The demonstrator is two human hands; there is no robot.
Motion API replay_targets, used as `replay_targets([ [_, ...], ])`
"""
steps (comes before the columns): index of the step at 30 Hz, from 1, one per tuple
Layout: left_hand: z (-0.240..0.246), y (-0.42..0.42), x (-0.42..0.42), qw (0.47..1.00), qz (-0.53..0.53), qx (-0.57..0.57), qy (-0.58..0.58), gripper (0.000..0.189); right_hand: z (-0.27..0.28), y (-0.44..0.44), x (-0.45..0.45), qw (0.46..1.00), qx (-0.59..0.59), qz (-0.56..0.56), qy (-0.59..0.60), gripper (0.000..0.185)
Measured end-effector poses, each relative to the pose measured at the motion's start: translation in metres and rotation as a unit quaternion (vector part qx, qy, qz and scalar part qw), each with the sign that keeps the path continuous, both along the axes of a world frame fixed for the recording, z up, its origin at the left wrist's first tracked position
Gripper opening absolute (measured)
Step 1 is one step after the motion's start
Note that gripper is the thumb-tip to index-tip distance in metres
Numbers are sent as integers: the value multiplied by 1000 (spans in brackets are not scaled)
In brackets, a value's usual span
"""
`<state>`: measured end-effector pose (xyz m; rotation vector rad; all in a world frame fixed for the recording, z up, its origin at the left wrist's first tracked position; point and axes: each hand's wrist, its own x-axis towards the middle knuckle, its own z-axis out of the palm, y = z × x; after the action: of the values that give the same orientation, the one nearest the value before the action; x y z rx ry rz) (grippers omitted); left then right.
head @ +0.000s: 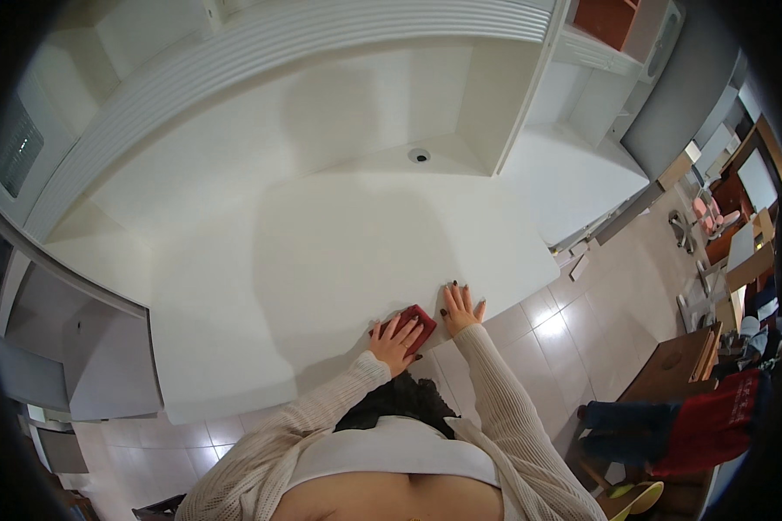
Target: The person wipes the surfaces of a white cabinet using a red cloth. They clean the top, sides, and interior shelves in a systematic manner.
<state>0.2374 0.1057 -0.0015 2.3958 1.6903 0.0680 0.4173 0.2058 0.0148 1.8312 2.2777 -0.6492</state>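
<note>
A folded red cloth [422, 319] lies on the white desktop [215, 325] near its front edge. My left hand [394, 342] rests over the cloth with its fingers spread, pressing it against the surface. Just to the right, my right hand [461, 311] is laid on the desktop near the front edge, fingers apart, with nothing in it. Behind the desktop rises a white hutch [234, 130] with a ribbed curved front, and a round cable grommet [419, 155] is set near its back.
A second white desk [580, 169] adjoins at the right. A grey panel [114, 365] stands at the left. A person in a red top [710, 423] is at the lower right, near a brown wooden table [668, 365]. A pink chair [710, 218] stands farther off on the tiled floor.
</note>
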Motion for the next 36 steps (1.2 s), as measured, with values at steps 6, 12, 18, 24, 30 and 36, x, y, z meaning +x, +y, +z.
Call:
replay_targets([
  [6, 2, 14, -68, 983, 181, -30, 2, 74, -1, -2, -7, 999, -24, -41, -10, 58],
  [12, 0, 37, -171, 926, 374, -49, 11, 72, 1, -2, -10, 998, -31, -45, -13, 57],
  [18, 19, 53, -203, 870, 482, -94, 30, 72, -7, -3, -4, 998, -22, -52, 5, 56],
  [24, 26, 86, -179, 868, 483, -109, 45, 72, -15, -3, -6, 999, -12, -41, -6, 57],
  [30, 20, 121, -129, 901, 418, -108, 50, 72, -24, -4, -2, 999, 40, -18, 23, 59],
  [36, 21, 152, -44, 944, 314, -89, 49, 71, -16, 21, 28, 998, 26, 22, 43, 59],
])
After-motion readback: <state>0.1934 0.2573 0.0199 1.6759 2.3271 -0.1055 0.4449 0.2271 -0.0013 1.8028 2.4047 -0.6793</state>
